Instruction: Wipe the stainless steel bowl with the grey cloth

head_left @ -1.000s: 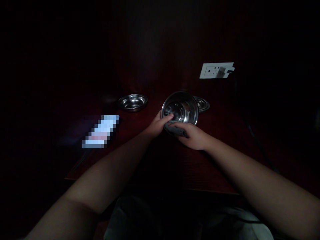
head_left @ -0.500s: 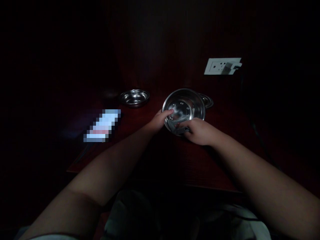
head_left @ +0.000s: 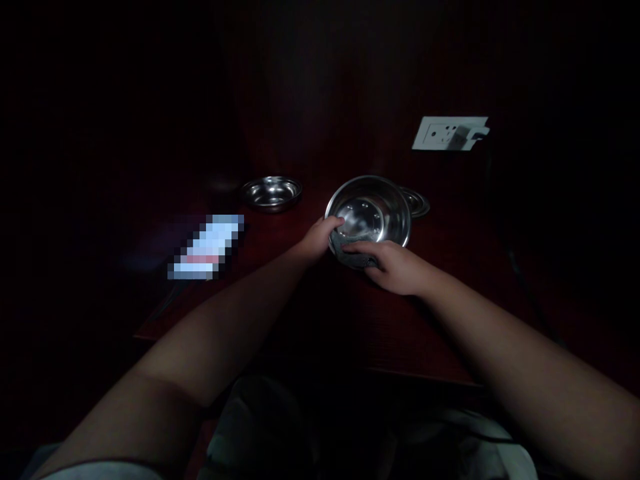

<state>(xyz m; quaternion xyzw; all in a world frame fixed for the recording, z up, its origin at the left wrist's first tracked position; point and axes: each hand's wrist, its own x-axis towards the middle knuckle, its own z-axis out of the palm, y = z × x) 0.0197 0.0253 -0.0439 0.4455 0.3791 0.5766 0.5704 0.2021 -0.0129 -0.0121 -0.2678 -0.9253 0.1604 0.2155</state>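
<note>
Dark table (head_left: 400, 333): left hand (head_left: 317, 241) grips steel bowl (head_left: 373, 217), right hand (head_left: 395, 267) cloth (head_left: 350, 257).

just one head cam, looking forward and down at the dark table (head_left: 400, 327), close over both forearms.

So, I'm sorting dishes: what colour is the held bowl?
The bowl is shiny silver metal, seen in the head view.

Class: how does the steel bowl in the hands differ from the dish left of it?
The bowl is tilted up; the dish lies flat. The bowl looks deeper, the dish shallower. The left hand and right hand hold the bowl; the dish is untouched. Both are shiny metal.
</note>
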